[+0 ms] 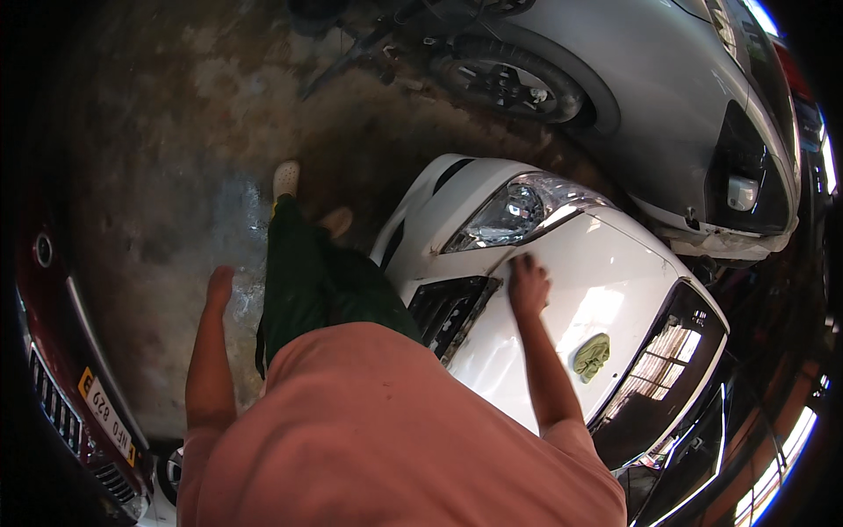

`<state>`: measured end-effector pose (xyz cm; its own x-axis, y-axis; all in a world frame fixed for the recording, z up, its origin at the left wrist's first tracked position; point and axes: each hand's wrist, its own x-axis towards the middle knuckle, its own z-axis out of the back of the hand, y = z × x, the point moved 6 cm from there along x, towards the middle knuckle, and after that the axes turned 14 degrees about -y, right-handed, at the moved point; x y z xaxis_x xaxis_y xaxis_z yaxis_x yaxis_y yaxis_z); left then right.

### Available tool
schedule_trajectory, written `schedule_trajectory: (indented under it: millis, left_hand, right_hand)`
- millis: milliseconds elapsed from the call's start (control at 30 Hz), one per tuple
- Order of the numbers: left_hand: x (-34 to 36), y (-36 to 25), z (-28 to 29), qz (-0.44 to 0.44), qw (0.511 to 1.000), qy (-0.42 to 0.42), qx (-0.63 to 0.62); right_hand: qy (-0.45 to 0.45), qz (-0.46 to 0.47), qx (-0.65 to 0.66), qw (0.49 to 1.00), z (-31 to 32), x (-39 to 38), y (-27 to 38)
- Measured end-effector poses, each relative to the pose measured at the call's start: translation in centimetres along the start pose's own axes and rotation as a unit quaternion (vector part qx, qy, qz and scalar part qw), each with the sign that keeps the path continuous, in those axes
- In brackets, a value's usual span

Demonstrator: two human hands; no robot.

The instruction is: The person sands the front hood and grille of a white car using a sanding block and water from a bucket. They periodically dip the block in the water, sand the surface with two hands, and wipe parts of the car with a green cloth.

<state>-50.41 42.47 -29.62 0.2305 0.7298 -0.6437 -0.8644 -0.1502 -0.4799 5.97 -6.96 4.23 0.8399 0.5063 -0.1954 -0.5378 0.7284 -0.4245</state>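
My right hand (529,288) rests on the white car's hood (571,290), close to its front edge and the headlight (518,211). Its fingers are curled round something small and dark at the fingertips, too hidden to name. A crumpled green cloth (592,357) lies on the same hood, between my right forearm and the windshield (654,356). My left hand (220,286) hangs beside my left leg, away from the car and over the floor. No object shows in it, and its fingers are too indistinct to read.
A silver car (650,97) with its front wheel (509,88) stands beyond the white one. At the left is a dark red vehicle (66,351). The concrete floor (176,158) has shiny patches. A dark grille (443,307) faces my legs.
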Motion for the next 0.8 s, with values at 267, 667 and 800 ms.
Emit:
schedule_trajectory:
  millis: [267, 667, 800]
  left_hand:
    - [0.5, -0.8, -1.0, -0.003, 1.0, 0.003, -0.017]
    - [-0.3, -0.8, -0.3, -0.012, 1.0, 0.02, 0.02]
    - [0.0, -1.5, -0.5, 0.017, 1.0, 0.011, 0.018]
  right_hand:
    - [-0.078, -0.016, -0.018, 0.997, 1.5, 4.6, -3.1]
    - [-0.076, 0.049, 0.043, 0.995, 1.0, 3.5, -3.5]
    - [0.002, 0.2, 0.073, 0.977, 1.1, -3.9, 1.5]
